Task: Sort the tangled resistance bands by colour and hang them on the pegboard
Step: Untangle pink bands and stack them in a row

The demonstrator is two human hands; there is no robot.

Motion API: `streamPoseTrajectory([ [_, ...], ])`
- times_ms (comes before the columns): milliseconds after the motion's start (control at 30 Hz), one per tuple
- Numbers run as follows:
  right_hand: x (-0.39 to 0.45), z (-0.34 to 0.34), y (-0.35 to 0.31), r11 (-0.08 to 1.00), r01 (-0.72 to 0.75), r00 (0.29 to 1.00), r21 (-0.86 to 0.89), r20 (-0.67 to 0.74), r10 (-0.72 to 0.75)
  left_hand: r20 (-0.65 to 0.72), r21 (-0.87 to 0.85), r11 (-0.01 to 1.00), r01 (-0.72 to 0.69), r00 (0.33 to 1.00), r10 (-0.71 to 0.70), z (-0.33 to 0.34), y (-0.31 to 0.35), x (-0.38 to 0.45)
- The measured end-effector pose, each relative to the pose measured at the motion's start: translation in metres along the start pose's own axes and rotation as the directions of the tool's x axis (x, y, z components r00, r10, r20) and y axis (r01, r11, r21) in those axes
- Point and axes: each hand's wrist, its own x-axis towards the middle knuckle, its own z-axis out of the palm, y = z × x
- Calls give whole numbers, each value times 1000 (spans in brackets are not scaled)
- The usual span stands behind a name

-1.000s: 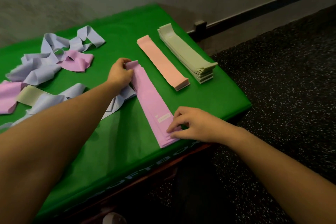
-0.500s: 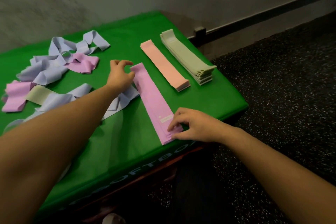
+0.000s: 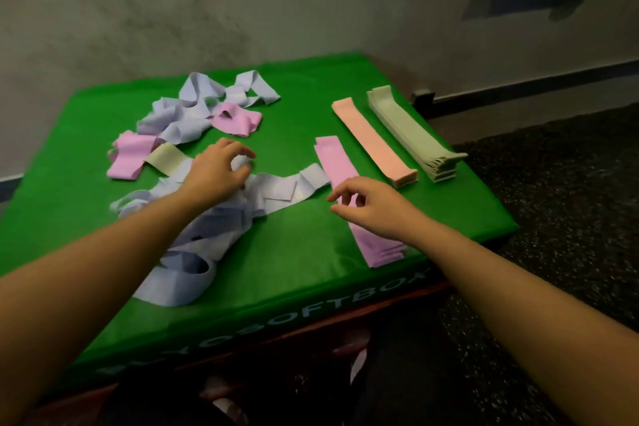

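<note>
Three sorted stacks lie flat on the right of the green soft box (image 3: pixel 304 259): pink bands (image 3: pixel 337 166), salmon bands (image 3: pixel 373 142), pale green bands (image 3: pixel 411 135). My right hand (image 3: pixel 366 207) hovers over the pink stack with loosely curled fingers, holding nothing. My left hand (image 3: pixel 221 169) hangs over the lilac bands (image 3: pixel 276 188) that trail toward me, fingers loosely curled; whether it touches them is unclear. A tangle of lilac bands (image 3: pixel 183 114), pink bands (image 3: pixel 237 119) and a yellow-green band (image 3: pixel 166 159) lies at the back left. No pegboard is in view.
A grey wall (image 3: pixel 311 17) rises behind the box. Dark speckled floor (image 3: pixel 570 183) spreads to the right. The box's front edge reads SOFTBOX, and a reddish base shows beneath it.
My right hand has lifted off the near end of the pink stack. My left hand has left the stack's far end and moved left over the lilac bands. The camera has tilted up.
</note>
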Motion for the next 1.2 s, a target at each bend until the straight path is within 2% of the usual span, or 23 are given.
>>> streamPoseTrajectory([
  [167,58,33,-42,999,35,999,-28,6,-35,-93,75,994,80,993,-73,-36,-67,-39],
  [400,146,93,-102,995,95,994,-4,55,-94,-148,121,948,293,950,-274,-53,-154,-70],
  [433,158,103,-111,993,115,991,-9,72,-114,-147,69,945,319,940,-307,-49,-165,-75],
  [533,193,134,-139,980,189,975,-62,132,-180,-120,-236,886,399,893,-434,-39,-184,-88],
  [667,234,176,-171,961,255,952,-109,202,-229,-186,-435,822,368,856,-482,-27,-192,-97],
  [767,261,203,-183,937,297,936,-185,249,-247,-226,-503,798,333,840,-493,-22,-195,-98],
  [1033,310,244,-176,867,287,953,-408,209,-218,-267,-463,829,314,842,-469,-15,-201,-96],
  [1200,310,250,-170,840,265,964,-473,144,-223,-289,-503,815,289,832,-473,-15,-198,-97],
])
